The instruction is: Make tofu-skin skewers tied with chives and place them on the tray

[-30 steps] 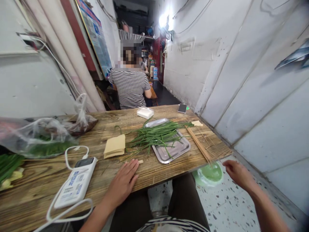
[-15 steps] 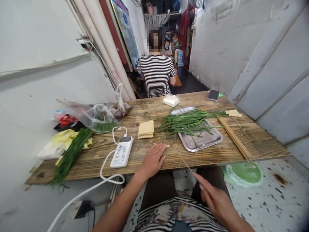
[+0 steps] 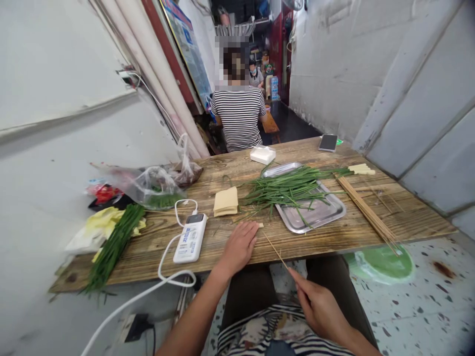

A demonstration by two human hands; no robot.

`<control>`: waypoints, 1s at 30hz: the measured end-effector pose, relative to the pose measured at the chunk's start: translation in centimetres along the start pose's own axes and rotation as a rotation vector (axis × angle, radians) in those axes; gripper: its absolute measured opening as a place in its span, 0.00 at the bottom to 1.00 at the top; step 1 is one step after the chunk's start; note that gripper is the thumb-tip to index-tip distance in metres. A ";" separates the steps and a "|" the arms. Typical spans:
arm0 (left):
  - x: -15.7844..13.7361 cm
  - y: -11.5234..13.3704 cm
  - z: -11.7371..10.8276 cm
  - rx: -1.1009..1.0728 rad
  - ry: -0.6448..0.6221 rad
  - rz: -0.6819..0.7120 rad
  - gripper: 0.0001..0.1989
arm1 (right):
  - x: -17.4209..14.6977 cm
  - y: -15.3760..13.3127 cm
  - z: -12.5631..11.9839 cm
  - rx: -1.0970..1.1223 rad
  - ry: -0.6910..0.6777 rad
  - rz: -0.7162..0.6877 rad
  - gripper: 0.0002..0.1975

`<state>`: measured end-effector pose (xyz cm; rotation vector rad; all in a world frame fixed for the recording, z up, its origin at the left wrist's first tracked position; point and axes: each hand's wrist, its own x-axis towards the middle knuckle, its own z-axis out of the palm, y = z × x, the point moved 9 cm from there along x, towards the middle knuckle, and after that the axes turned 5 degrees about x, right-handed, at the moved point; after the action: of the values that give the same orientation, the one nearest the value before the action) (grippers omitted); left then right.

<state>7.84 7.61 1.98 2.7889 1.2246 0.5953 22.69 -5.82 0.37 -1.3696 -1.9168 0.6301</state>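
Observation:
My left hand (image 3: 240, 247) lies flat on the table near its front edge, fingers stretched out. A small cream-coloured piece (image 3: 261, 225) sticks out past its fingertips; the rest is hidden under the hand. In my right hand (image 3: 315, 299), a thin wooden skewer (image 3: 275, 250) is pinched, its tip pointing towards that piece. Beyond the left hand sits a stack of thin yellowish square sheets (image 3: 225, 201), like tofu skin. Long green chives (image 3: 285, 183) are heaped across a metal tray (image 3: 340, 210). A bundle of skewers (image 3: 365, 212) lies to the right, with pale rolls (image 3: 361, 169) at its far end.
A white power bank (image 3: 190, 238) with a cable is left of my hand. More chives (image 3: 116, 247) and plastic bags (image 3: 159, 185) lie at the left. A white box (image 3: 262, 155) and a phone (image 3: 328, 143) are at the far edge. A person in stripes (image 3: 239, 118) sits beyond.
The skewer in my right hand has moved forward and left, its tip closer to the piece by my left hand. The left hand stays flat in place. The view has shifted slightly.

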 end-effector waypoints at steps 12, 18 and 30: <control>0.5 -0.1 -0.2 -0.048 0.031 -0.021 0.18 | 0.7 0.3 1.1 0.038 0.041 0.020 0.24; 0.4 -0.2 -0.3 -0.055 0.067 -0.013 0.17 | 0.9 0.3 1.3 0.046 0.047 0.028 0.23; 0.7 -0.2 -0.3 -0.059 0.078 -0.006 0.17 | 1.0 0.0 1.3 0.033 0.078 0.023 0.23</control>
<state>7.98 8.23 2.43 2.7374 1.2073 0.7339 21.50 -4.86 -0.20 -1.3774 -1.8239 0.6077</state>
